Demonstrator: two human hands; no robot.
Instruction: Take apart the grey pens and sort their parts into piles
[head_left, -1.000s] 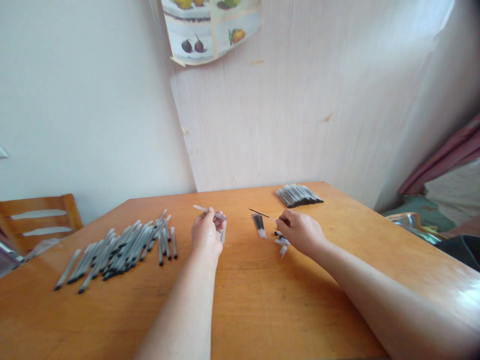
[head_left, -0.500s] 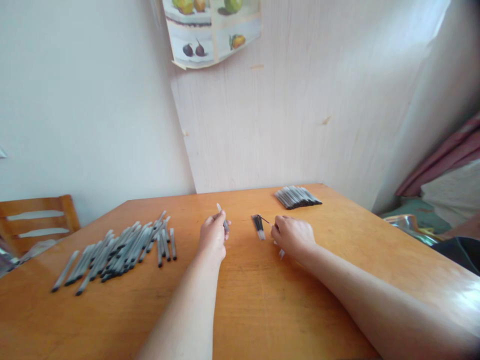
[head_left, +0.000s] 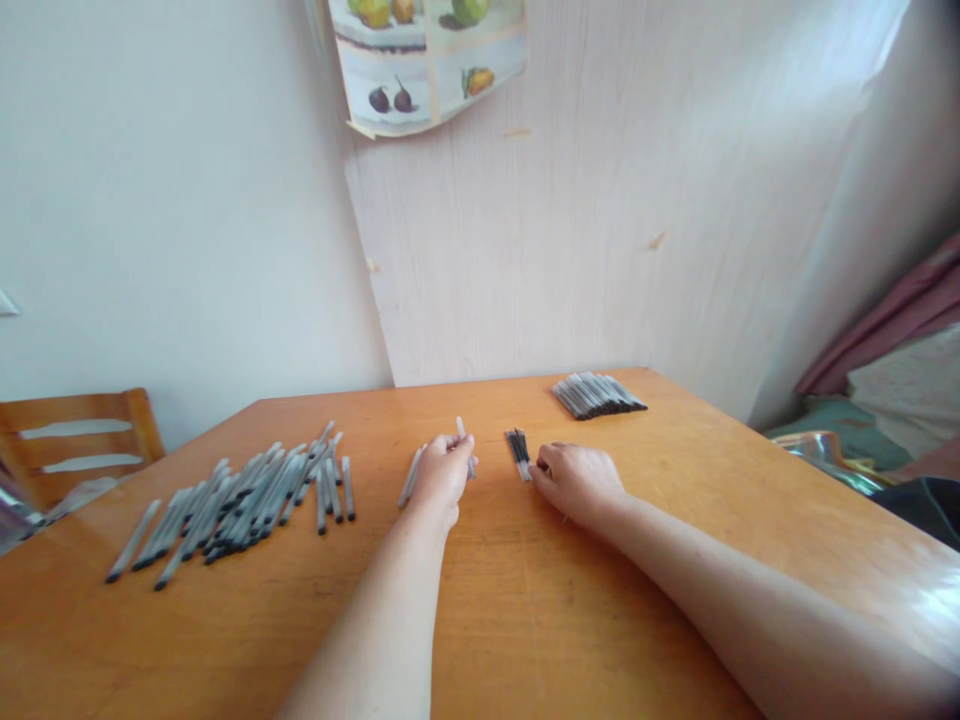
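tube (head_left: 460,427) in left grip (head_left: 444,471), table edge (head_left: 480,384) beyond

Bare strip of orange-brown wooden bench (head_left: 499,610) is running open between the forearms. Left side's getting blocked by a sprawling heap of translucent black-tipped pens (head_left: 255,500); some slim dark refills (head_left: 518,452) are sitting between the hands.
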